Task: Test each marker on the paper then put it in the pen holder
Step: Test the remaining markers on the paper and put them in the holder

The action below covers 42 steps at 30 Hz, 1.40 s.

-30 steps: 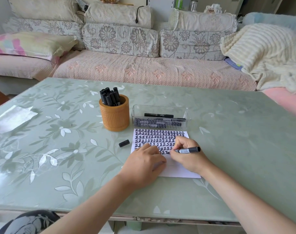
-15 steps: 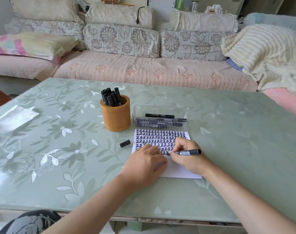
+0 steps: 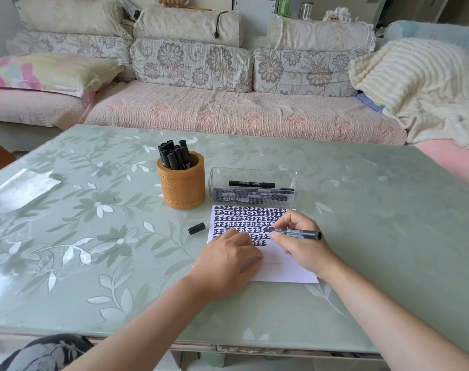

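Observation:
A white paper [image 3: 281, 269] lies on the table, its upper half filled with rows of black marks. My right hand [image 3: 300, 242] grips an uncapped black marker [image 3: 297, 233], its tip over the marks. My left hand [image 3: 225, 261] rests flat on the paper's left part, fingers relaxed. The marker's black cap [image 3: 196, 228] lies on the table left of the paper. An orange pen holder [image 3: 182, 180] behind it holds several black markers. A clear plastic box [image 3: 253, 187] with more markers stands behind the paper.
The green floral glass table [image 3: 375, 210] has a shiny clear sheet [image 3: 22, 187] at its left edge. A sofa [image 3: 228, 111] with cushions and a cream blanket [image 3: 420, 87] runs along the far side. My knee [image 3: 48, 352] shows under the near edge.
My right hand with the marker has shifted slightly over the marks. My left hand stays pressed on the paper.

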Each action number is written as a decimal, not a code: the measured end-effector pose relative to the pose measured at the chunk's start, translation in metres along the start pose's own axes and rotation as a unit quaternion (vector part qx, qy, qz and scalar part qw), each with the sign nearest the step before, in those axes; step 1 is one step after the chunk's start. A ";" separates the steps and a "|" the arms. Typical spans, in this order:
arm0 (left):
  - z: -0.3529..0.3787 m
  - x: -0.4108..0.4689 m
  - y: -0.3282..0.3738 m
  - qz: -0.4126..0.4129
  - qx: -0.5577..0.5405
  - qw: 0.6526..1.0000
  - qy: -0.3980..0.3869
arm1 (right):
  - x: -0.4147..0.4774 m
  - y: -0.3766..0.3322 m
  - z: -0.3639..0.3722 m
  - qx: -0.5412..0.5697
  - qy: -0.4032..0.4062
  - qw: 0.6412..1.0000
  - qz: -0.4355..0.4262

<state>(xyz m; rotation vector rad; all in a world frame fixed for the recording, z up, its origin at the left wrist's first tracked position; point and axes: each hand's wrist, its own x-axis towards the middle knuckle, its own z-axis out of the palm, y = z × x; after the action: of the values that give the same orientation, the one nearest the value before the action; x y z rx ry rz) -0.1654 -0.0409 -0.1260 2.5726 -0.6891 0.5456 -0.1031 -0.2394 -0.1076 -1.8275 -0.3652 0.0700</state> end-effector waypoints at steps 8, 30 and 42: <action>-0.023 0.007 -0.014 -0.046 -0.001 0.999 0.018 | 0.009 -0.022 -0.009 -0.054 -0.068 0.996 -0.022; -0.072 -0.002 -0.061 -0.265 -0.017 0.964 -0.004 | 0.019 -0.045 0.020 -0.279 -0.046 0.958 -0.039; -0.070 -0.001 -0.049 -0.178 -0.061 0.982 0.010 | 0.018 -0.052 0.030 -0.311 -0.057 0.947 -0.060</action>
<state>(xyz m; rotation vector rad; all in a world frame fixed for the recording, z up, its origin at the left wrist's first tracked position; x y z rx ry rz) -0.1574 0.0326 -0.0820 2.4903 -0.2348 0.3961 -0.1037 -0.1942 -0.0642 -2.4245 -0.6318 -0.0310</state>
